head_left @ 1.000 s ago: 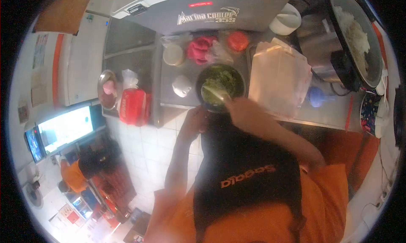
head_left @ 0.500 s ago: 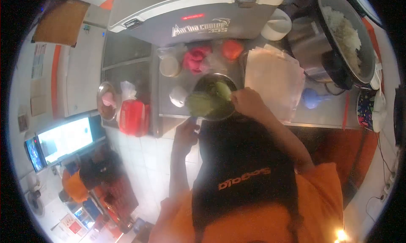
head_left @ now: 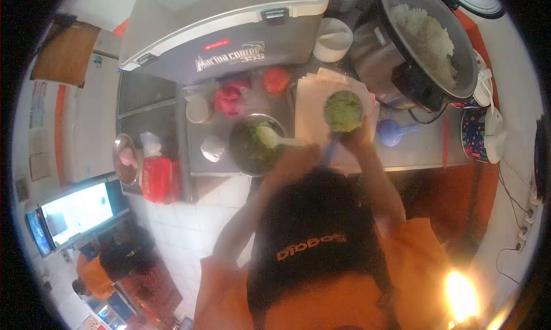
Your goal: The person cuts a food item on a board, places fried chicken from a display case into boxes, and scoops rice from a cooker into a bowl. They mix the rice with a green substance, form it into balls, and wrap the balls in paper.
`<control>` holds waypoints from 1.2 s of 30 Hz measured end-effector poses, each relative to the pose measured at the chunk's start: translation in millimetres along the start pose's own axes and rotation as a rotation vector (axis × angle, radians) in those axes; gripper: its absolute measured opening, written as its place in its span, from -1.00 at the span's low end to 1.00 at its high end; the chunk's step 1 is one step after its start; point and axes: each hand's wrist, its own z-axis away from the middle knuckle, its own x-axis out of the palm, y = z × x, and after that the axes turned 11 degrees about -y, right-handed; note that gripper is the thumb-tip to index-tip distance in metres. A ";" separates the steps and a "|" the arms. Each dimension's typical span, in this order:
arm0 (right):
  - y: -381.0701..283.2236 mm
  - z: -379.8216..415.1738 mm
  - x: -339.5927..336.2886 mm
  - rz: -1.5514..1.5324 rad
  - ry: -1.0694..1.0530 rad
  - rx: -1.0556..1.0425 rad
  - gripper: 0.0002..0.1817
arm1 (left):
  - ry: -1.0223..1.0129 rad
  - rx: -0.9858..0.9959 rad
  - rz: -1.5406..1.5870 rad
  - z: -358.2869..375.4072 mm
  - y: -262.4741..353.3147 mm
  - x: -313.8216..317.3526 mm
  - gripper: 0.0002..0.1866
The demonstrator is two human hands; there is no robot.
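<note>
A metal bowl (head_left: 235, 153) with green food in it sits at the counter's front edge. A white spoon (head_left: 288, 141) dips into the bowl, its handle reaching my left hand (head_left: 299, 156), which is closed around it. Over the stacked paper sheets (head_left: 310, 114), my right hand (head_left: 357, 141) grips a round scoop (head_left: 343, 110) heaped with green mash. A blue handle (head_left: 329, 152) runs down from below the scoop toward my body, close to my left fingers. My right fingers are partly hidden beneath the scoop.
A large rice cooker (head_left: 379, 60) full of rice (head_left: 425, 40) stands at the right. Behind the bowl is a grey cooler box (head_left: 229, 57). A purple scoop (head_left: 390, 133), pink bag (head_left: 232, 97) and red packet (head_left: 159, 179) lie on the counter. Another person (head_left: 96, 277) is at lower left.
The green-filled scoop has moved right, from over the bowl to over the paper sheets, and is now in my right hand. My left hand now has the white spoon. The view has shifted.
</note>
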 end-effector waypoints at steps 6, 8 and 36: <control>29.9 0.6 -10.2 0.842 0.285 0.124 -0.32 | -0.163 -0.010 -0.629 -17.1 -28.2 31.5 -0.58; 61.7 -3.1 15.3 1.043 0.234 0.084 -0.32 | -0.029 0.029 -0.698 -16.5 -52.6 47.9 -0.55; -96.9 -85.0 188.3 0.789 -0.223 -0.497 -0.70 | 0.238 0.377 -0.720 -27.2 -165.7 73.0 -0.52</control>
